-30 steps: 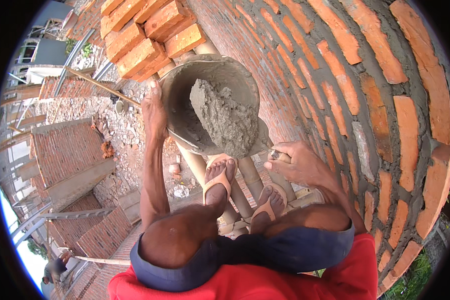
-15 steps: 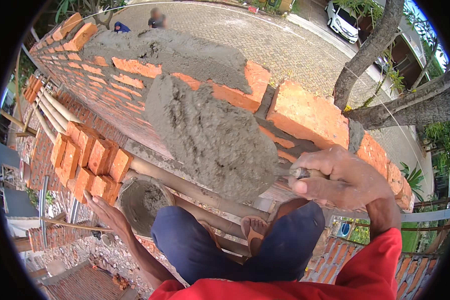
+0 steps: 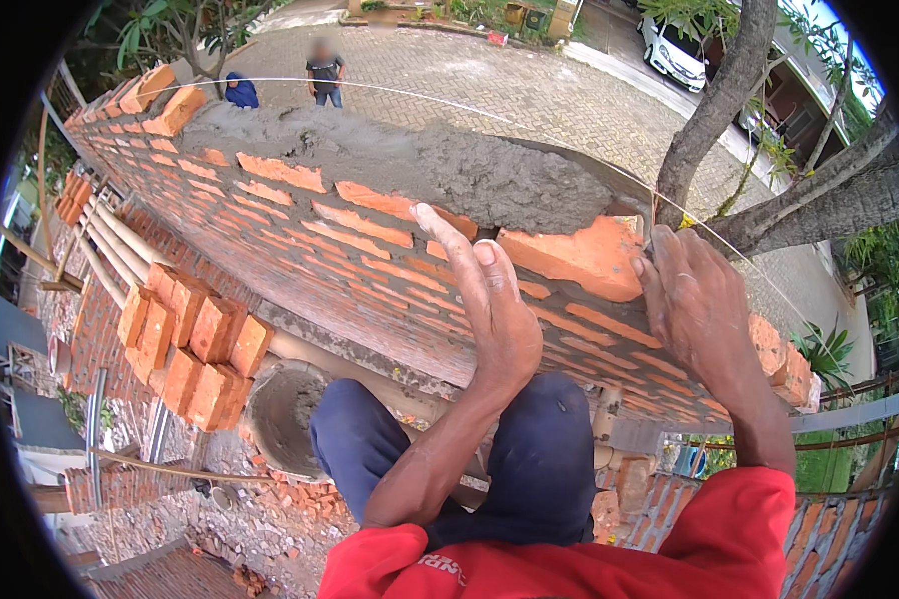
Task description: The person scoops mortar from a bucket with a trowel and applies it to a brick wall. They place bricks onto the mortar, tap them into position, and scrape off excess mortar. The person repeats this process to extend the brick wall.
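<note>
Along the top of the brick wall (image 3: 370, 245) lies a thick bed of wet grey mortar (image 3: 514, 185). My right hand (image 3: 694, 299) is closed at the right end of an orange brick (image 3: 579, 255), round a trowel whose handle is hidden. Only a dark edge of the trowel's blade (image 3: 619, 180) shows behind the mortar. My left hand (image 3: 489, 309) is open, fingers stretched upward, close to the wall's near face just left of that brick. Whether its fingertips touch the wall I cannot tell.
A mortar bucket (image 3: 280, 419) and stacked bricks (image 3: 195, 344) stand to my left by bamboo poles (image 3: 115, 240). A string line (image 3: 769, 265) runs along the wall top. A tree trunk (image 3: 704, 130) rises beyond it. Two people (image 3: 325, 78) are on the paved road.
The mortar heaped on the trowel now lies on the wall top, and the blade has passed behind it. My left hand has come from beside the stacked bricks to the wall.
</note>
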